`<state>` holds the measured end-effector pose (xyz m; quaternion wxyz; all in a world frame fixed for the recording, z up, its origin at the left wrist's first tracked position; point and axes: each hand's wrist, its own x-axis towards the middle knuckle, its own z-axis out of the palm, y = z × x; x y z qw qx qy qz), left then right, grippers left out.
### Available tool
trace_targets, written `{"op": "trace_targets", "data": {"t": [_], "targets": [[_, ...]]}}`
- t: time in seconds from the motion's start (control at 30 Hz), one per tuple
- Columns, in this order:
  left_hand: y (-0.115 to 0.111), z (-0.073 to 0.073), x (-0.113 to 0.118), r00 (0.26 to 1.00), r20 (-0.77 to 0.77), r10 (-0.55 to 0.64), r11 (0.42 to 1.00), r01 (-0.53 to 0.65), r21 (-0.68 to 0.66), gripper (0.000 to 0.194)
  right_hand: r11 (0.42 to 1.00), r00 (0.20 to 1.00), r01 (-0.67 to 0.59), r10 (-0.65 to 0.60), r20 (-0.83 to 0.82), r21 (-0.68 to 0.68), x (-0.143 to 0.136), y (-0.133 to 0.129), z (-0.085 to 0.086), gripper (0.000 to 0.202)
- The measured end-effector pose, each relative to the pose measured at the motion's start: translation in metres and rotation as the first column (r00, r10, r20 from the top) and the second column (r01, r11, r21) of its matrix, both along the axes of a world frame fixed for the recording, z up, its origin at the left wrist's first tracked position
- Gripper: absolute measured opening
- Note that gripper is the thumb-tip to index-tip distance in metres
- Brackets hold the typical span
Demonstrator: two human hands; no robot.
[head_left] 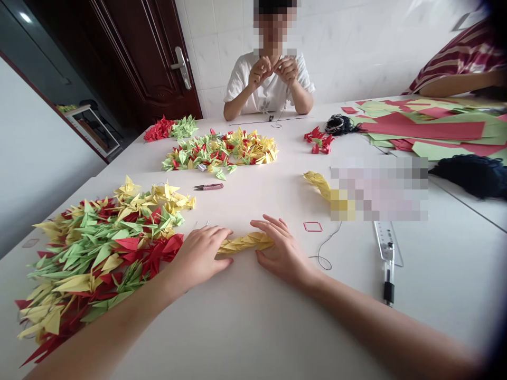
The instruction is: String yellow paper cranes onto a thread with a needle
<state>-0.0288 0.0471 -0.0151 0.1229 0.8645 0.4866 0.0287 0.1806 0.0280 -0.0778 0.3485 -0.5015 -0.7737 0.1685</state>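
Observation:
A strand of folded yellow paper pieces [246,242] lies on the white table [253,327] between my hands. My left hand [202,256] is at its left end, thumb and fingers spread around the tip. At the right end, my right hand [281,250] has its fingers over the strand and its thumb below, apart. Both hands seem to touch the strand without closing on it. Left of them spreads a large pile of red, green and yellow folded paper [106,248]. Another yellow strand [317,182] lies farther right, partly under a blurred patch.
Small thread snips [208,187] lie behind my hands. Farther back is a second folded-paper pile [222,150]. To the right are a pen [388,274], a ruler [383,240], black thread [471,174] and paper strips [428,129]. A person [269,84] sits opposite.

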Motion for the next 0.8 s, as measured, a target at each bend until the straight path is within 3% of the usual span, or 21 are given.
{"op": "trace_targets", "data": {"t": [0.17,0.33,0.6,0.8], "targets": [[-0.003,-0.001,0.001,1.000,0.022,-0.012,1.000,0.012,0.027,0.039,0.999,0.995,0.044,-0.043,-0.089,0.017,0.001,-0.003,0.006,0.058],[-0.004,0.000,0.002,0.999,0.043,-0.022,1.000,0.022,-0.001,0.033,0.986,0.983,0.083,-0.105,-0.153,-0.142,0.002,-0.003,0.011,0.051],[-0.001,-0.005,0.002,0.998,0.044,-0.039,0.999,0.039,0.013,0.035,0.992,0.983,-0.061,0.040,-0.180,-0.114,0.000,0.002,0.000,0.037],[-0.004,-0.004,0.004,0.995,0.091,-0.052,0.997,0.046,0.061,0.049,0.988,0.983,-0.141,0.132,-0.126,-0.066,-0.001,-0.002,0.007,0.040]]}}
